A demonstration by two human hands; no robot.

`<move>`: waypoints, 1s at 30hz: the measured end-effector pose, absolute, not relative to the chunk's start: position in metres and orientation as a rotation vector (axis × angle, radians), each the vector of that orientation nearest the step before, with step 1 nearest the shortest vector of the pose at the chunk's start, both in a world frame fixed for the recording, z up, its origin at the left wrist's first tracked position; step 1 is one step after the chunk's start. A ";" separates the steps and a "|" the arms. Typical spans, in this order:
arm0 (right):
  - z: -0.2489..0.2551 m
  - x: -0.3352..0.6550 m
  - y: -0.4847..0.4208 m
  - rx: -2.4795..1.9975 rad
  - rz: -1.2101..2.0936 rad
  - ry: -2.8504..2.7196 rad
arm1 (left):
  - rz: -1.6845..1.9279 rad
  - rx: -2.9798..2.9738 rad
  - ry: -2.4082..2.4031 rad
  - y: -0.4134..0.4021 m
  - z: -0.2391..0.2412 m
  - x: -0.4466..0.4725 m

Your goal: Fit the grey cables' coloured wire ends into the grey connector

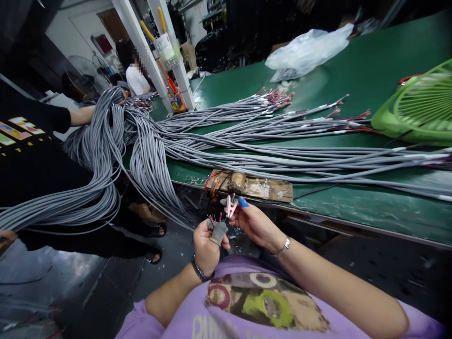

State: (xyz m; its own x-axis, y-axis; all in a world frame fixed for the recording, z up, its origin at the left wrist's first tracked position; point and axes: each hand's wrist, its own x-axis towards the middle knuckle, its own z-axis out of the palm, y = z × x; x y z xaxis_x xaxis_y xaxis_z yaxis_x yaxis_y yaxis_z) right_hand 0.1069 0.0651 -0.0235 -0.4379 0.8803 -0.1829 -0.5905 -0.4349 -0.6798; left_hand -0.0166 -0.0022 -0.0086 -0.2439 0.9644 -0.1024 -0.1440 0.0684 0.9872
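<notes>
My left hand (205, 250) is closed in front of my body, below the bench edge. Short thin coloured wires (221, 217) stick up from its grip. A grey wrapped piece (219, 232) lies at the thumb; I cannot tell whether it covers the thumb or is held. Just right of it, my right hand (257, 225) pinches a small pale pink clip (231, 207) close to the wire tips. Something blue (243, 202) covers the right thumb's tip. Behind the hands, a worn wooden board (268, 187) with a motor-like part (237, 181) sits at the bench edge.
Long bundles of grey cable (219, 157) run along the green bench (374, 207). At left, a person in a black shirt (42, 160) holds cable loops (109, 122). A green fan (420, 103), a plastic bag (307, 52) and a white post (141, 52) stand around the bench.
</notes>
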 end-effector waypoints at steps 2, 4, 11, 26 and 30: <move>-0.028 0.106 0.066 -0.675 1.913 -0.724 | 1.373 0.994 1.344 -0.002 -0.007 -0.016; -0.030 0.105 0.067 -0.681 1.896 -0.744 | 1.349 1.098 1.376 -0.001 -0.005 -0.016; -0.027 0.101 0.070 -0.629 2.070 -0.510 | 1.340 1.364 1.542 0.003 -0.001 -0.020; -0.025 0.107 0.068 -0.540 2.189 -0.447 | 1.406 1.718 1.639 -0.004 -0.001 -0.032; -0.023 0.108 0.066 -0.581 2.085 -0.551 | 1.535 1.901 1.711 0.000 0.003 -0.036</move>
